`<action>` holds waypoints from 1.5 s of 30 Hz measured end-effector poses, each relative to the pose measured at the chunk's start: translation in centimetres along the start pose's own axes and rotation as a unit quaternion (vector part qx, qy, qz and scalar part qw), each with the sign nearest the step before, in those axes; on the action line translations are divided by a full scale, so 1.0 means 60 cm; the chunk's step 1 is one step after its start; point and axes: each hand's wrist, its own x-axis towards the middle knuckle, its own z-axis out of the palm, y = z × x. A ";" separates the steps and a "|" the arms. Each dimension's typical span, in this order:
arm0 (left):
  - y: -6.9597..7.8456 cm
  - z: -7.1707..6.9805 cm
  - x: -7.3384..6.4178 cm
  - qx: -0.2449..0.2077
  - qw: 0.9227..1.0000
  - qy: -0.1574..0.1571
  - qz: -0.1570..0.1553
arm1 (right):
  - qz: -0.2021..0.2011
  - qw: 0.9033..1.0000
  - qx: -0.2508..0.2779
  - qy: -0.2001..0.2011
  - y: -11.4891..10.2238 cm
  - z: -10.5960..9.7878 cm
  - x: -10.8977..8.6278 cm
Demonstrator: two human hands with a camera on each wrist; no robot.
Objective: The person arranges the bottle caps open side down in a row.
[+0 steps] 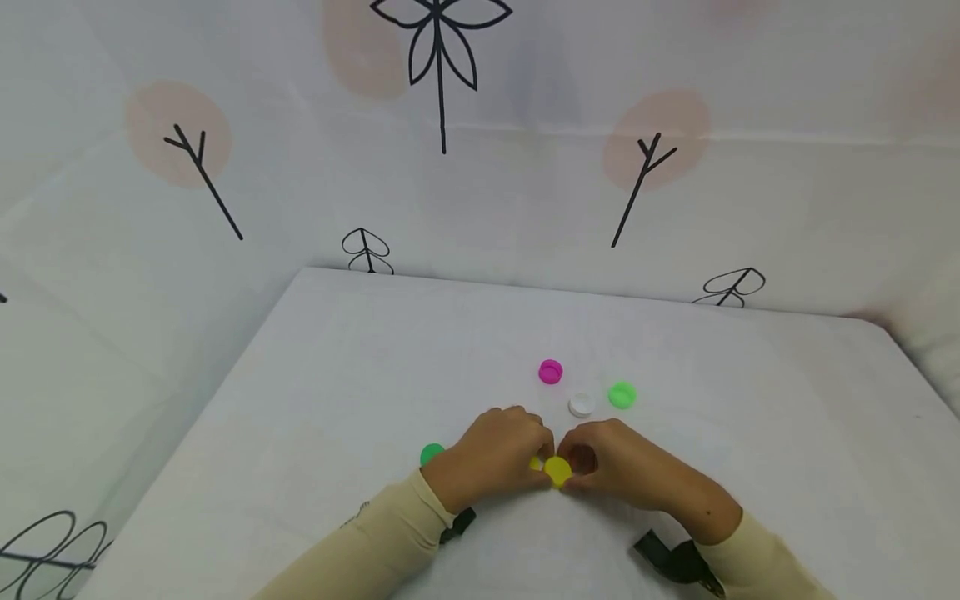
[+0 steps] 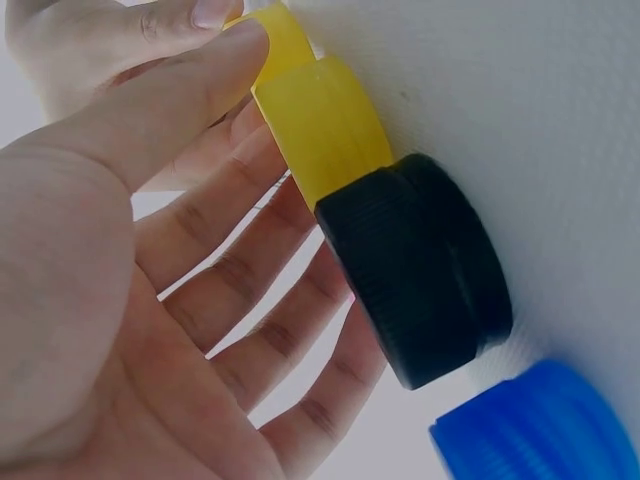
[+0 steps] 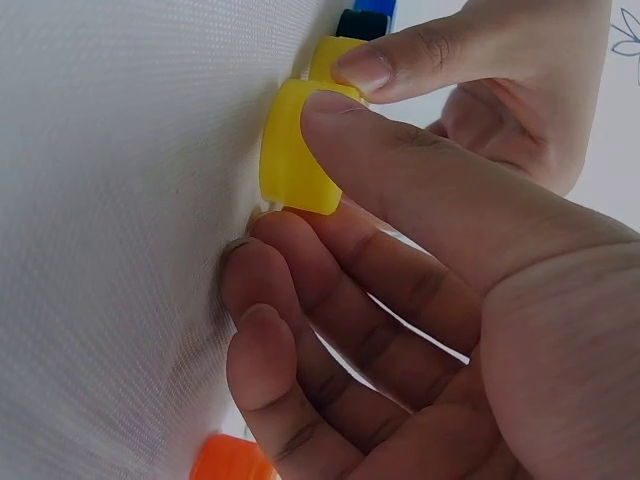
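Observation:
Two yellow bottle caps stand side by side between the hands. My right hand (image 1: 622, 467) pinches the right yellow cap (image 3: 295, 150), its thumb on the near side and fingers curled beyond. From the other side my left hand (image 1: 498, 454) reaches in, thumb and index finger around the spot where the yellow caps meet. The left yellow cap (image 2: 325, 130) touches a black cap (image 2: 415, 270). A blue cap (image 2: 545, 430) stands just past the black one in the left wrist view. In the head view the left hand hides the black and blue caps.
A magenta cap (image 1: 551, 372), a white cap (image 1: 581, 406) and a light green cap (image 1: 622, 395) lie beyond the hands. Beside the left wrist is a green cap (image 1: 432, 453). An orange cap (image 3: 232, 458) sits near the right fingers. White cloth covers the table (image 1: 360, 358).

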 end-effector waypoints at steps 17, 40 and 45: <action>0.002 -0.002 0.000 -0.011 1.000 -0.005 -0.006 | 0.010 1.000 0.002 -0.003 -0.002 0.000 0.002; -0.023 -0.050 -0.016 -0.027 0.999 0.007 -0.039 | 0.033 0.999 -0.036 0.024 -0.010 -0.016 -0.002; -0.036 -0.086 -0.004 0.016 1.000 0.003 -0.025 | 0.057 0.991 -0.077 0.090 -0.013 -0.039 0.013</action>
